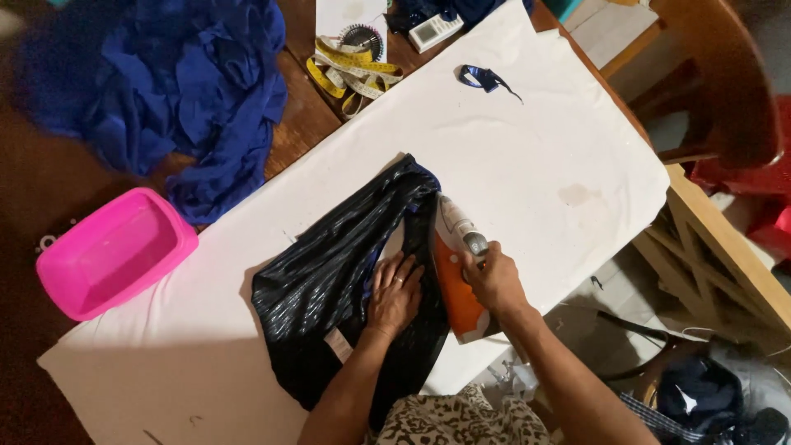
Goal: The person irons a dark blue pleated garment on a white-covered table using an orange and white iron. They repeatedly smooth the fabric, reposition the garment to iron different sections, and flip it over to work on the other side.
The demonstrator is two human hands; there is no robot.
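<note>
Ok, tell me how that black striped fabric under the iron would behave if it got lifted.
The black fabric probably flops: it lies in soft folds. Its sheen suggests it may slide on the white sheet, likely why the left hand presses it flat beside the iron the right hand grips.

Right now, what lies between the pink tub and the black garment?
Only bare white cloth separates the pink tub from the black garment, as the head view shows.

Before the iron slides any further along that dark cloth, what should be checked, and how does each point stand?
1. Right hand has a grip on the iron handle: ok.
2. Left hand flat on the black fabric, beside the iron, not under it: ok.
3. Fabric lies on the white sheet: ok.
4. Pink tub away from the iron: ok.
5. Iron's heat: cannot tell.
</note>
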